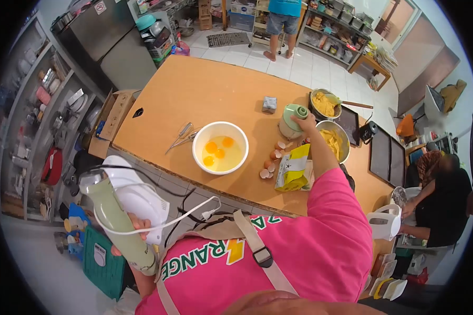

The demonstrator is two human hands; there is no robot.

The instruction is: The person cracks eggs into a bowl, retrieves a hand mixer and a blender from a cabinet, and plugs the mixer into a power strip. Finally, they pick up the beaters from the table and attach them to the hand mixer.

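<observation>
My left hand [134, 228] is wrapped round a pale green hand blender [113, 207], held tilted beside the table with its white cord looped across it. My right hand [306, 125] reaches over the table and grips the green top of a chopper cup [289, 126]. In front of me stands a white bowl [197, 149] with several raw egg yolks and whites. Left of it lie the metal beaters [181, 137]. Cracked eggshells [268, 167] and a yellow-green packet [292, 170] are near the chopper cup.
Two metal bowls of yellow mixture [326, 104] stand at the right, beside dark baking trays [386, 157]. A white scale-like appliance [139, 202] sits low at the left. One person [441, 205] works at the right; another [284, 23] stands at the back.
</observation>
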